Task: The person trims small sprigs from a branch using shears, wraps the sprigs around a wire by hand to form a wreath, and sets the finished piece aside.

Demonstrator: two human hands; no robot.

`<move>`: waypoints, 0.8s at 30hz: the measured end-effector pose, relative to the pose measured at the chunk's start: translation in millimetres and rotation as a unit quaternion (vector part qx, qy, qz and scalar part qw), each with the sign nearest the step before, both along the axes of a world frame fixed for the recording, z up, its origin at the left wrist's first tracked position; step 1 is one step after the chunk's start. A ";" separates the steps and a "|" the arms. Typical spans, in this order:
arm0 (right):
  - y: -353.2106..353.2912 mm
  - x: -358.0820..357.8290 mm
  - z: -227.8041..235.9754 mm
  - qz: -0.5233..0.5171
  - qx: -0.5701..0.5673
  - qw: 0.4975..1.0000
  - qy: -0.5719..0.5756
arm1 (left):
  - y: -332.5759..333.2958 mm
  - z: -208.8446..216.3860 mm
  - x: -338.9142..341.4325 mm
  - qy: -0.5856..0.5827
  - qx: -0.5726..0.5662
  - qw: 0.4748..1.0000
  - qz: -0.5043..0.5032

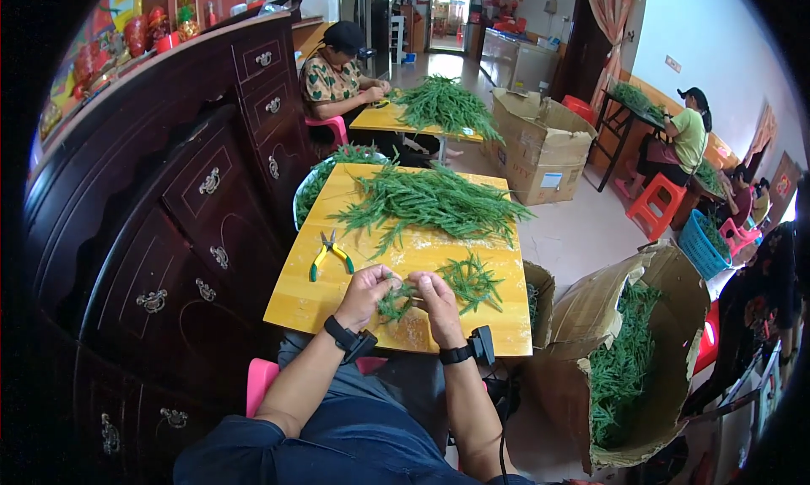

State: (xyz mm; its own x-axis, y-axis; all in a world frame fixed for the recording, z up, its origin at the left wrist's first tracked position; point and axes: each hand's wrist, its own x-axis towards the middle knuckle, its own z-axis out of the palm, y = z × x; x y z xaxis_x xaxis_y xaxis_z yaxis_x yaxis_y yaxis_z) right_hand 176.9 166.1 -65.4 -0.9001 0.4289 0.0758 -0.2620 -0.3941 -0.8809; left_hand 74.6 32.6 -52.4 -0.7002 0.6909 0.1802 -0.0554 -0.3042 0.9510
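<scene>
Over the near part of a yellow wooden table (297, 276), my two hands work close together on a green artificial fern sprig (395, 303). My left hand (368, 292) is closed, its thumb and fingers pinching the sprig. Just beside it, my right hand (437, 306) has its thumb and fingers bent together at the sprig's other side; the exact grip is partly hidden. Pliers (330, 257) with yellow and green handles lie spread on the table left of my hands. To the right of my right hand sits a small pile of sprigs (471, 282). A large heap of green stems (439, 202) covers the table's far half.
An open cardboard box (582, 401) of greenery stands at my right, a smaller box (538, 303) by the table edge. Dark drawers (186, 232) line the left. Ahead, a person (337, 84) sits at another yellow table (375, 120), near a carton (540, 151). Others work at far right.
</scene>
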 end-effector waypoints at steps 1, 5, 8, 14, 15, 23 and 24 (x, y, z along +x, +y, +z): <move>2.7 -2.9 -7.5 0.024 0.022 0.999 0.001 | 0.3 -2.8 -0.8 -0.001 0.000 1.000 0.000; 9.1 -1.7 -11.4 0.093 0.044 0.994 -0.024 | 0.2 -5.8 1.0 0.010 -0.006 1.000 -0.007; 12.6 0.8 -2.4 0.134 0.007 0.988 -0.074 | 0.1 -5.2 3.8 -0.005 -0.011 1.000 0.003; 16.4 0.0 -10.7 0.124 -0.014 0.992 -0.026 | 1.8 -1.7 6.6 -0.041 -0.010 0.999 -0.005; 15.9 0.3 -11.5 0.120 -0.002 0.993 -0.011 | 2.0 -2.4 6.9 -0.050 -0.009 0.999 -0.007; -0.3 -4.7 -12.4 0.050 0.022 0.998 0.033 | 0.0 -11.4 -2.6 -0.036 0.002 0.999 0.003; -0.6 -7.4 -12.2 0.054 0.017 0.998 0.027 | -1.8 -13.4 -5.5 -0.022 -0.005 1.000 0.015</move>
State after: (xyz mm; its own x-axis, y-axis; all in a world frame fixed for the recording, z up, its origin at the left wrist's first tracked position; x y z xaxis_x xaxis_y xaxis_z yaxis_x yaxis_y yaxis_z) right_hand 169.4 165.5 -77.5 -0.9353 0.3255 0.1388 -0.2673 -0.3929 -0.8799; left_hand 69.1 30.8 -65.8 -0.7281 0.6707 0.1412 -0.0885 -0.2963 0.9510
